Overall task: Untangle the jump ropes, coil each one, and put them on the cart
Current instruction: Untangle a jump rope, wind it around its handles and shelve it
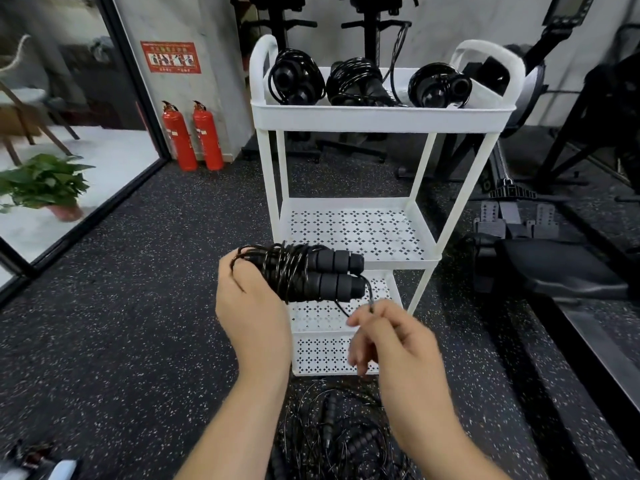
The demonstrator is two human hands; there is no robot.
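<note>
My left hand (251, 303) grips a black jump rope (304, 273) whose cord is wound around its two foam handles, held in front of the white cart (381, 117). My right hand (391, 336) pinches the loose end of that cord just below the handles. Three coiled black ropes lie on the cart's top tray: one at the left (296, 81), one in the middle (356, 83), one at the right (438, 85). A tangled pile of ropes (339, 431) lies on the floor between my forearms.
The cart's middle shelf (353, 230) and bottom shelf (322, 355) are perforated and hold nothing. Two red fire extinguishers (194, 136) stand at the wall to the left, a potted plant (45, 183) beyond the glass door. Black gym machines (554, 268) crowd the right side.
</note>
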